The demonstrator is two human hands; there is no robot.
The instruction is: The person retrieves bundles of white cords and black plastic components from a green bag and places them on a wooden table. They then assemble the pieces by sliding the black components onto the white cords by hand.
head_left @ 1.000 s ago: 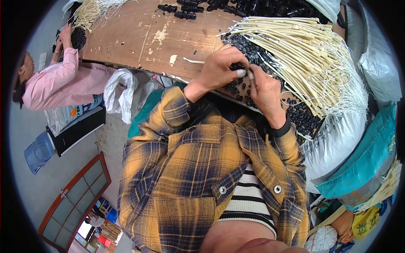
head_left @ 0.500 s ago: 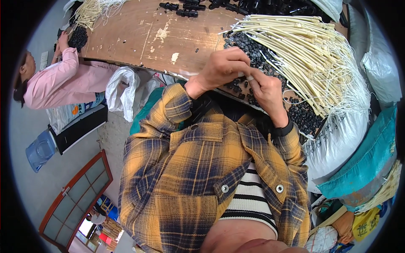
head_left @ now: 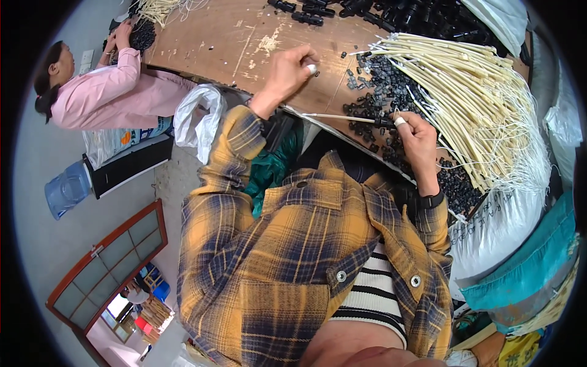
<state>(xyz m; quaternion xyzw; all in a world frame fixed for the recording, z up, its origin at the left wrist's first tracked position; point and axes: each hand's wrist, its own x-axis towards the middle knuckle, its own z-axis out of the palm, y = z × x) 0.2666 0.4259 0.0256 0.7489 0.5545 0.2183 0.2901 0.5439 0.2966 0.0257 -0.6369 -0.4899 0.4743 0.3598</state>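
Note:
My left hand (head_left: 287, 74) is raised over the bare wooden part of the workbench, thumb and forefinger pinched on a tiny dark piece (head_left: 317, 74). White tape wraps one of its fingers. Over the bench's near edge, my right hand (head_left: 418, 142) pinches a dark tubular fitting (head_left: 384, 122), its thumb also taped in white. From that fitting a thin cream rod (head_left: 342, 117) points left, toward the bench edge below my left hand. Small black plastic pieces (head_left: 374, 92) lie loose around and beyond the fitting.
A large bundle of cream rods (head_left: 458, 92) with white strings spreads at the right. Black tubular parts (head_left: 416, 24) are heaped at the far side. Stuffed sacks (head_left: 501, 226) stand at right. A co-worker in pink (head_left: 116, 92) works at the left end.
My hands, together before, are now apart: the left has moved left and away, the right slightly right. The rod and dark fitting now show clearly. The whole view has shifted somewhat.

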